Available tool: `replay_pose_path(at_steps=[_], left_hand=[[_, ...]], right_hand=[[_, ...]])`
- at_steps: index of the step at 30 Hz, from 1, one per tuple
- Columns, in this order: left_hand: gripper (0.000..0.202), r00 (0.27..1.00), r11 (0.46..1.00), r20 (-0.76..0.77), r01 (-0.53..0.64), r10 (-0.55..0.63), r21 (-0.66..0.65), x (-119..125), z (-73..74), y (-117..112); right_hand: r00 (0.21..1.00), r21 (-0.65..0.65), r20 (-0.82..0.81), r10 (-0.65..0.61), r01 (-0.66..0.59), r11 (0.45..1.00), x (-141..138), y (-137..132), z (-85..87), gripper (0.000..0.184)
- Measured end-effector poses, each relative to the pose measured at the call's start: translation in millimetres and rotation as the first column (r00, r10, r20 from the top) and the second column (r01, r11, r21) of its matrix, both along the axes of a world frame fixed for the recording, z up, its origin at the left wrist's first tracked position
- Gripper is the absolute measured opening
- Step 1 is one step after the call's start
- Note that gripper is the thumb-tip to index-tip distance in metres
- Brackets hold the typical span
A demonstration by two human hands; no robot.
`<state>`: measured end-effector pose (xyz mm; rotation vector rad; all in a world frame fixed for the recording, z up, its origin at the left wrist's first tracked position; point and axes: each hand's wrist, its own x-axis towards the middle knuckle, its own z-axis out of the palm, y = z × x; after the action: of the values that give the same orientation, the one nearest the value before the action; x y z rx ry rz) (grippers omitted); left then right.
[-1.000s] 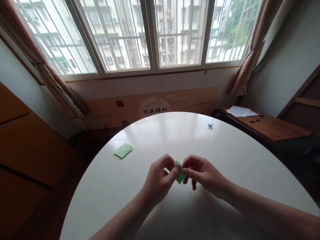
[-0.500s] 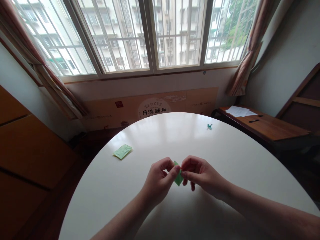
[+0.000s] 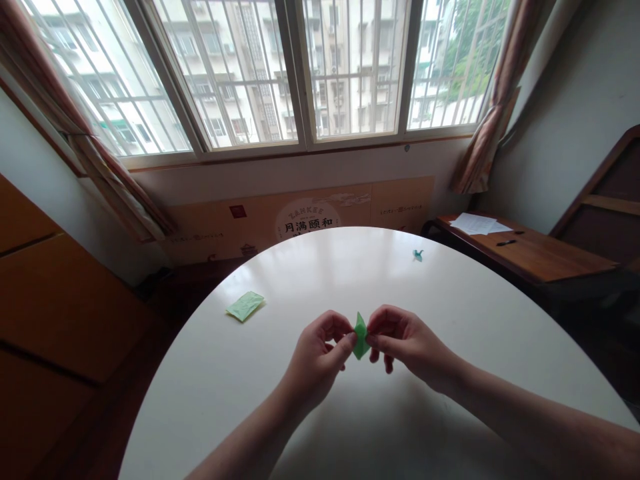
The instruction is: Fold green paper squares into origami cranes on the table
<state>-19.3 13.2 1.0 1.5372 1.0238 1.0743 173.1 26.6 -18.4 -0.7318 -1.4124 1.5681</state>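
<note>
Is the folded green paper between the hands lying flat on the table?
No, the left hand and the right hand pinch the green paper in their fingertips, up above the white table.

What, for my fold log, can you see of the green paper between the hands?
The green paper is a small folded piece, thin-looking, pointed at the top. It is held roughly upright above the white table, pinched from both sides by the left hand and the right hand; finer folds cannot be made out.

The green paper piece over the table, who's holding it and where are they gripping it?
Both hands pinch the folded green paper: left hand on its left edge, right hand on its right edge, above the white table.
</note>
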Motion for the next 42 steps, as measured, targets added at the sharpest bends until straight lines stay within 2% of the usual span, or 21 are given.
replay_pose_path(at_steps=[13, 20, 25, 31, 38, 42], left_hand=[[0.025, 0.998, 0.998, 0.027, -0.051, 0.051, -0.032, -0.8, -4.8, 3.0], [0.032, 0.995, 0.997, -0.066, -0.078, 0.079, 0.004, -1.6, -1.8, 2.0], [0.017, 0.982, 0.998, -0.177, -0.049, 0.057, 0.049, -1.9, 0.0, 2.0], [0.017, 0.968, 0.99, -0.223, -0.093, 0.116, 0.11, -0.8, -2.6, 2.3], [0.016, 0.957, 0.983, -0.257, -0.097, 0.135, 0.156, 2.7, -4.5, 1.7], [0.021, 0.951, 0.972, -0.25, -0.139, 0.184, 0.187, 3.2, -3.1, -2.8]], right_hand=[[1.0, 0.023, 0.026, 0.011, -0.012, 1.0, 0.0, -1.2, 1.2, 0.019], [1.0, 0.032, 0.027, 0.001, -0.002, 0.999, 1.8, -0.2, -7.5, 0.026], [0.998, 0.056, 0.057, -0.039, 0.036, 0.998, -0.2, -2.0, -6.1, 0.03], [0.99, 0.072, 0.131, -0.053, 0.044, 0.996, -3.5, -5.4, -6.8, 0.036], [0.981, 0.113, 0.147, -0.124, 0.108, 0.988, -5.0, -3.5, -10.7, 0.033], [0.952, 0.245, 0.198, -0.231, 0.18, 0.953, -5.3, -1.9, -11.1, 0.026]])
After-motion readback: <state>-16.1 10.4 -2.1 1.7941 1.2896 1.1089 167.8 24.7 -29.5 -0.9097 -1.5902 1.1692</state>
